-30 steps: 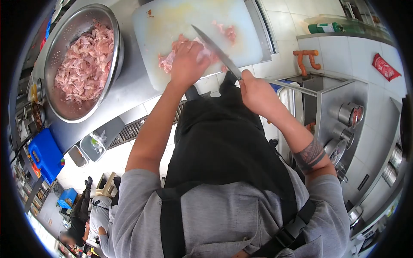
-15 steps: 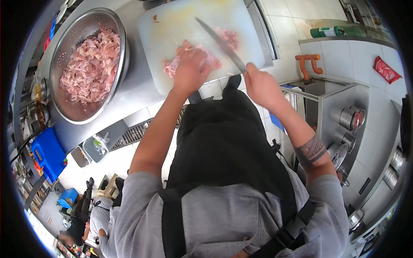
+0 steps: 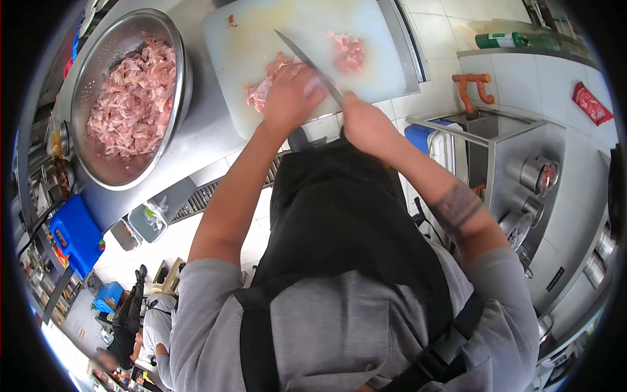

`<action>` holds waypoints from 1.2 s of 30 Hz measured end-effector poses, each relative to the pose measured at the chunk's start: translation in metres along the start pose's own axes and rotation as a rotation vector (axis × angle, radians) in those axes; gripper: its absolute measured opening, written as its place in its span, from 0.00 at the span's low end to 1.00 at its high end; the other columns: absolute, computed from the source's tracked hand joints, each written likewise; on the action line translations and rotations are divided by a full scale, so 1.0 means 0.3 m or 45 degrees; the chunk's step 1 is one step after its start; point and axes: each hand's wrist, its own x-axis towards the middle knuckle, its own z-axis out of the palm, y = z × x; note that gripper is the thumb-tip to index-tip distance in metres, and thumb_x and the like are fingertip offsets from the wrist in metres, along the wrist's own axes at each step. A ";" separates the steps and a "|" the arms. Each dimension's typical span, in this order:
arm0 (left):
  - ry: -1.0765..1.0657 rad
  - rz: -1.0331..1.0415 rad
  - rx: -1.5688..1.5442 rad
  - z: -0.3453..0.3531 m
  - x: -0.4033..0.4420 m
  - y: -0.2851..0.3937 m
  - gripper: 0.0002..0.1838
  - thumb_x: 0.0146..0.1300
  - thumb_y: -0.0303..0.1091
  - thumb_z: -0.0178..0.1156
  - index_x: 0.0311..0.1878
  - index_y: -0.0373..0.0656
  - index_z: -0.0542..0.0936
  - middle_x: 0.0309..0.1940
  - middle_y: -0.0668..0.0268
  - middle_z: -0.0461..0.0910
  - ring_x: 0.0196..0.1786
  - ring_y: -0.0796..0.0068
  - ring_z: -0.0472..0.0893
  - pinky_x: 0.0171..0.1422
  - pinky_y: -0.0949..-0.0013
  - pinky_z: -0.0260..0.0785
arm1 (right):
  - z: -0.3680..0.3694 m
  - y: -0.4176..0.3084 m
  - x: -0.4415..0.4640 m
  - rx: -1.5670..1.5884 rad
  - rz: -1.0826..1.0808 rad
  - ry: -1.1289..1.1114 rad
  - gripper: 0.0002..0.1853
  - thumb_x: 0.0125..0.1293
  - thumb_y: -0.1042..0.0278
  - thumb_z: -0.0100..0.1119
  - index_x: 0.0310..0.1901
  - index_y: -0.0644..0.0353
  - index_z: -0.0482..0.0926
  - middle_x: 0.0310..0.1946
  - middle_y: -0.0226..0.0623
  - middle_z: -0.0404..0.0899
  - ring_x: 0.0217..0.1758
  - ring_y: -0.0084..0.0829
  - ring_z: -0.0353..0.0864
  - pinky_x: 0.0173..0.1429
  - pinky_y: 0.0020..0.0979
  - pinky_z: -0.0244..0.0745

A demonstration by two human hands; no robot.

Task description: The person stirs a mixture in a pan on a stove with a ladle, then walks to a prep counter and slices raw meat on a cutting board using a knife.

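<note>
A large white cutting board (image 3: 235,49) lies on the steel counter. My left hand (image 3: 294,95) is closed over pinkish raw meat (image 3: 259,93), pressing it to the board; its fingertips are partly hidden. The handle of a long kitchen knife (image 3: 302,55) is gripped in my right hand (image 3: 366,124). The blade slants up and left, right beside my left fingers. Apart from them, a small pile of cut meat (image 3: 348,52) sits on the right part of the board. A steel colander (image 3: 86,81), left of the board, holds a heap of meat pieces (image 3: 134,98).
The steel counter (image 3: 212,117) runs under board and colander. Below it are a blue plastic container (image 3: 75,235) and a grey bin (image 3: 147,222). Steel equipment (image 3: 522,153) stands at right. Other people (image 3: 157,320) are at lower left.
The knife and my right hand have moved left, against my left hand. The blade now lies clear of the small cut pile, and a wider gap separates that pile from the held meat.
</note>
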 end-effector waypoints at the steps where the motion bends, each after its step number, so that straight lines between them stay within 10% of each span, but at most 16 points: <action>1: -0.029 -0.031 -0.021 -0.004 -0.005 0.003 0.16 0.59 0.37 0.70 0.49 0.42 0.83 0.52 0.57 0.83 0.60 0.51 0.79 0.66 0.52 0.73 | 0.007 -0.019 0.050 0.018 -0.046 0.053 0.09 0.68 0.76 0.48 0.47 0.69 0.69 0.35 0.65 0.83 0.43 0.65 0.85 0.49 0.61 0.77; 20: 0.155 -0.034 0.229 -0.093 -0.003 -0.004 0.14 0.58 0.31 0.68 0.49 0.43 0.86 0.49 0.61 0.85 0.57 0.54 0.81 0.67 0.52 0.70 | -0.102 0.075 -0.054 -0.117 -0.077 0.233 0.08 0.73 0.69 0.49 0.45 0.66 0.69 0.27 0.63 0.82 0.32 0.65 0.84 0.41 0.63 0.78; 36: -0.109 0.037 0.168 -0.043 0.070 -0.050 0.11 0.60 0.30 0.66 0.46 0.41 0.86 0.48 0.60 0.85 0.56 0.53 0.81 0.64 0.51 0.72 | -0.040 0.013 0.113 -0.095 -0.061 0.088 0.12 0.69 0.74 0.48 0.51 0.68 0.70 0.39 0.65 0.85 0.46 0.63 0.86 0.51 0.60 0.79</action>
